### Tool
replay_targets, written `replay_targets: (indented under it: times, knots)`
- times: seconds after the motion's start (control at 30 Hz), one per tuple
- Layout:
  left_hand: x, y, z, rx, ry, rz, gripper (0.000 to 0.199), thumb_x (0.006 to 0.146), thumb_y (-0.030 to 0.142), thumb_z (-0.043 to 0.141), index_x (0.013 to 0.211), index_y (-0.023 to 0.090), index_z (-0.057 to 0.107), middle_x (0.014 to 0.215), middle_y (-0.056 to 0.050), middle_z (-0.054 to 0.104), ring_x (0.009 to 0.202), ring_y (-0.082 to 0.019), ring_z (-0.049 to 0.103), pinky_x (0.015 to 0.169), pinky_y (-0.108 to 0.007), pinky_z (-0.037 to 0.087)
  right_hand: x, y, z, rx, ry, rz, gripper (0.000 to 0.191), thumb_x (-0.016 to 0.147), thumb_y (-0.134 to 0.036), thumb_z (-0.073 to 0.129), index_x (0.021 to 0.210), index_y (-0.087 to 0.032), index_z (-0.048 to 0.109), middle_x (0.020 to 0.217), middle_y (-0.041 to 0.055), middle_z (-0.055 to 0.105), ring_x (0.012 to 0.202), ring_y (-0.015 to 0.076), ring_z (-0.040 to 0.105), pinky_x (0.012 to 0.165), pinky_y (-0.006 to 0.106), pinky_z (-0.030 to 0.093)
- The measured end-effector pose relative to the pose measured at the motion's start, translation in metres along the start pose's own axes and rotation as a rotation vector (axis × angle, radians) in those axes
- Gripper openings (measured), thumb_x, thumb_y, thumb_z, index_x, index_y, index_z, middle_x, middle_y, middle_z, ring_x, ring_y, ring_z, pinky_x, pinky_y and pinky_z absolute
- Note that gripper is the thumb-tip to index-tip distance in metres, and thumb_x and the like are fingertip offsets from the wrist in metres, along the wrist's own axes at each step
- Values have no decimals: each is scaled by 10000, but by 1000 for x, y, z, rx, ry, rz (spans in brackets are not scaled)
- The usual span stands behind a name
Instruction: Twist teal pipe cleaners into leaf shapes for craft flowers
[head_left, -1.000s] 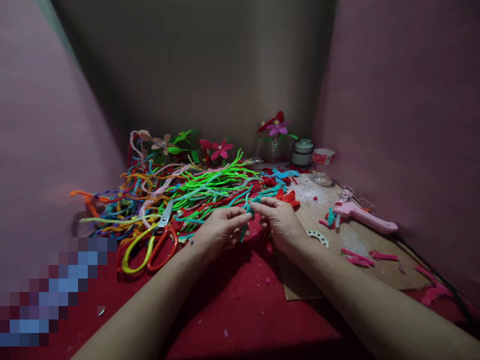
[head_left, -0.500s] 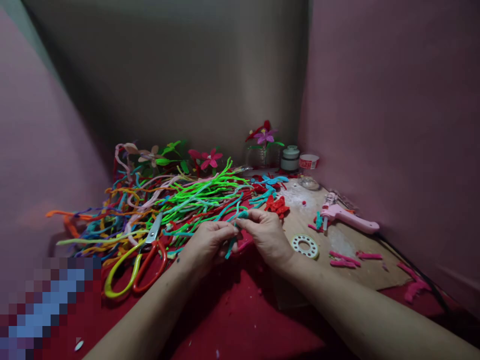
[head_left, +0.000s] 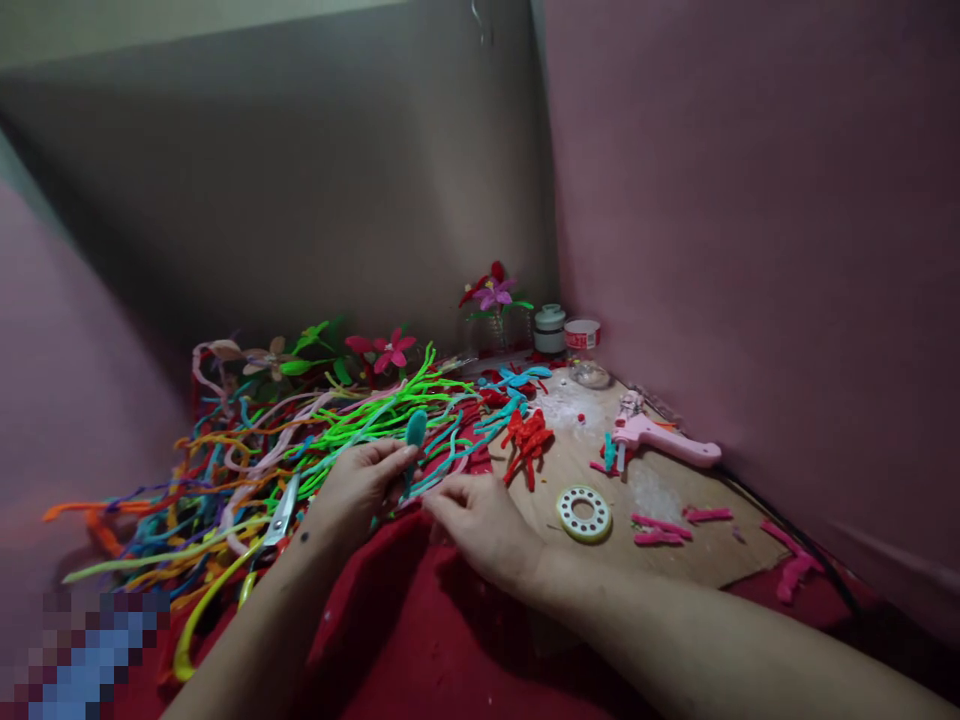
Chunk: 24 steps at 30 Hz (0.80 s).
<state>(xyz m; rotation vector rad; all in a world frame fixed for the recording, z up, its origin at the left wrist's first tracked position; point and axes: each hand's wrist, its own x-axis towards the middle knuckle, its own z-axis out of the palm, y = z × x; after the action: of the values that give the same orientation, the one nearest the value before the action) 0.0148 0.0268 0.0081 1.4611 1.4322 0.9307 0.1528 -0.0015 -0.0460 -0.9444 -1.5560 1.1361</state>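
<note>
teal fuzzy piece [head_left: 416, 428] stands upright near the center of the frame, its rounded tip above the left hand [head_left: 367, 485], which pinches its lower part between thumb and fingers. judging by the smooth, paddle-like tip, the shaping of this one piece seems well advanced, though its lower end is mostly hidden and it is not joined to anything that can be seen. a pink flower [head_left: 394, 350] and a purple flower [head_left: 493, 293] at the back, left and right of center, look complete, while many bright green stems [head_left: 390, 415] lie loose across the middle left, apparently unworked. a red bundle [head_left: 527, 445] right of center looks partly made up. the left forearm rises from the lower left edge, back of the hand upward, wrist nearly straight. the right hand [head_left: 487, 528] comes in from the lower right, just beside the left and a little lower in the frame, its thumb and index fingertips drawn together and the other fingers curled under; whether anything thin is caught between them cannot be told. scissors [head_left: 279, 515] lie at the lower left, and a pink glue gun [head_left: 667, 442] rests on the right, both out of the hands.
</note>
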Motion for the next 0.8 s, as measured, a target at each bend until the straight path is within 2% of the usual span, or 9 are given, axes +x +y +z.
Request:
replay_targets:
  times: [0.07, 0.17, 0.2, 0.33, 0.47, 0.57, 0.67, 0.8]
  knots:
    - [15, 14, 8, 169, -16, 46, 274, 658, 389, 586, 552, 152, 497, 388, 79, 336, 343, -47, 256, 362, -188, 162, -6, -1, 3, -150, -99, -74, 231, 754, -238, 488, 615, -141, 646, 551, 8, 605, 540, 104, 522, 514, 201, 357]
    - [45, 28, 30, 478, -100, 145, 272, 665, 379, 538, 528, 145, 526, 391, 71, 337, 355, -53, 267, 373, -199, 179, -13, -4, 5, -282, -228, -152, 210, 748, -269, 515, 715, -157, 690, 654, 25, 670, 575, 114, 559, 522, 198, 356]
    - [57, 30, 38, 508, -114, 155, 268, 662, 365, 532, 507, 146, 522, 375, 72, 321, 353, -56, 267, 377, -204, 186, -15, -5, 5, -309, -258, -167, 213, 751, -275, 516, 750, -162, 697, 695, 33, 684, 595, 117, 575, 534, 196, 363]
    - [102, 27, 64, 597, -145, 174, 244, 609, 321, 578, 454, 135, 548, 354, 57, 358, 365, -66, 318, 399, -213, 223, -14, -8, 1, -377, -261, -191, 224, 766, -281, 504, 790, -174, 699, 755, 47, 700, 665, 134, 613, 561, 194, 371]
    - [130, 19, 76, 695, -157, 169, 192, 578, 298, 609, 490, 127, 621, 363, 42, 424, 381, -81, 369, 417, -218, 263, -10, -8, -3, -401, -215, -187, 212, 763, -279, 500, 784, -183, 689, 758, 50, 700, 688, 149, 623, 552, 208, 358]
    - [137, 16, 79, 757, -151, 180, 166, 571, 285, 616, 515, 134, 653, 378, 34, 457, 404, -93, 403, 434, -221, 285, -8, -8, -4, -397, -191, -155, 213, 768, -276, 496, 789, -181, 685, 766, 51, 699, 686, 151, 624, 566, 212, 365]
    - [134, 18, 79, 792, -111, 220, 196, 587, 326, 616, 565, 142, 680, 402, 23, 487, 445, -112, 440, 456, -226, 301, -8, -8, -4, -393, -182, -157, 219, 781, -281, 489, 805, -185, 684, 782, 46, 700, 699, 147, 622, 588, 208, 378]
    - [110, 32, 60, 799, 8, 289, 318, 684, 377, 516, 779, 141, 708, 559, -9, 591, 556, -130, 500, 516, -226, 331, -8, -7, -5, -408, -196, -171, 221, 792, -284, 487, 804, -185, 684, 787, 47, 698, 704, 138, 616, 603, 203, 378]
